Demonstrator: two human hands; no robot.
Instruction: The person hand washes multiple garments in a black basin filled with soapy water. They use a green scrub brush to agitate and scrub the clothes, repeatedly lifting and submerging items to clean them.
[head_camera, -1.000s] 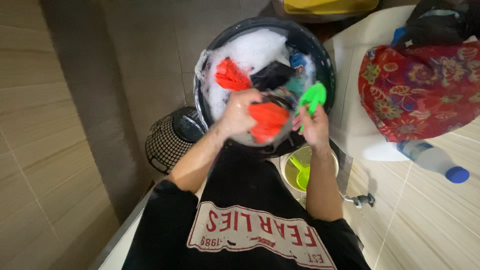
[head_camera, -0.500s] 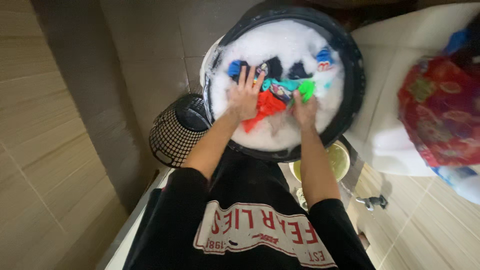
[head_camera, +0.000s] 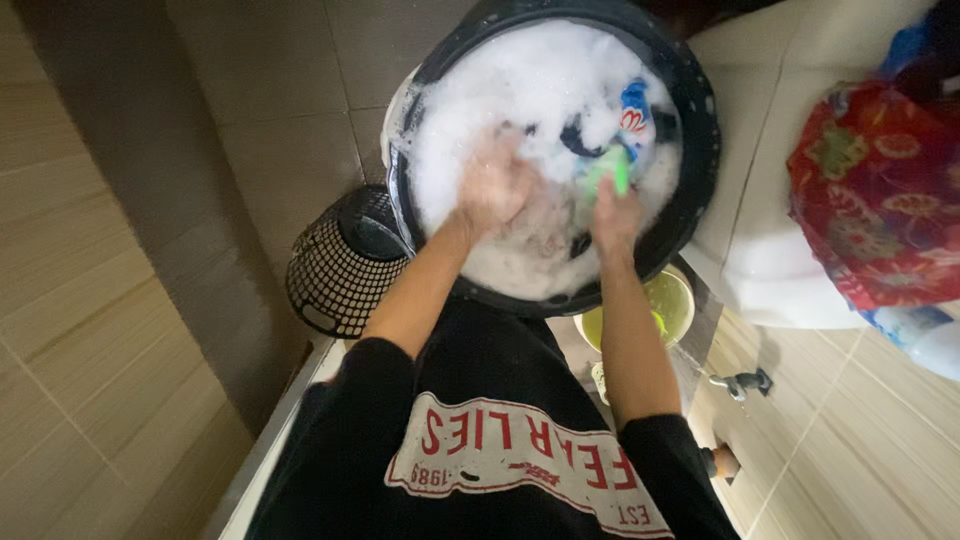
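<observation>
Gripped a green brush (head_camera: 610, 172) with right hand (head_camera: 614, 212). Pressed left hand (head_camera: 493, 183), blurred, perhaps spread, into foam (head_camera: 530, 80) inside black basin (head_camera: 700, 130).

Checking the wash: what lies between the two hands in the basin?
In the head view, foam and blurred cloth lie between left hand and right hand.

Glossy black plastic basin (head_camera: 700, 130), frothy white suds (head_camera: 520, 80), wet cloth (head_camera: 634, 112), matt woven basket (head_camera: 335, 270)
</observation>
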